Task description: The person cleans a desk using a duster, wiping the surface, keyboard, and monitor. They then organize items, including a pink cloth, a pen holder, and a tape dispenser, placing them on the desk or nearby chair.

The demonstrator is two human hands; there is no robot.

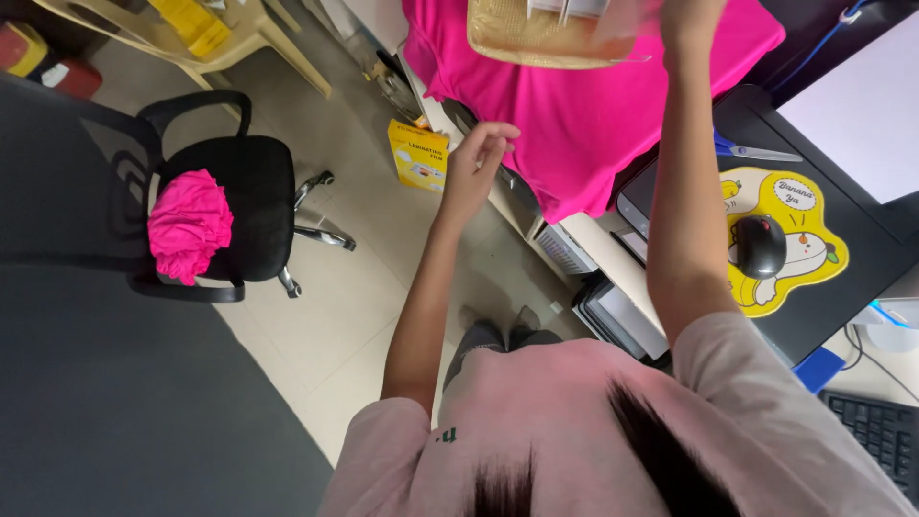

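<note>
A bright pink cloth (593,115) is spread over a raised surface and hangs down its near side. On it lies a tan woven-looking board (522,38) with a pale, see-through sheet at its right end. My left hand (474,163) hovers by the cloth's hanging left edge, fingers loosely apart and holding nothing. My right hand (687,17) reaches up to the board's right end and is cut off by the top of the view. Its fingers are hidden, so its grip is unclear.
A black office chair (244,206) on the tiled floor carries a bundle of pink fabric (190,225). A yellow box (418,155) stands on the floor. On the black desk at right are blue-handled scissors (751,150), a black mouse (759,244) on a yellow pad, and a keyboard (881,431).
</note>
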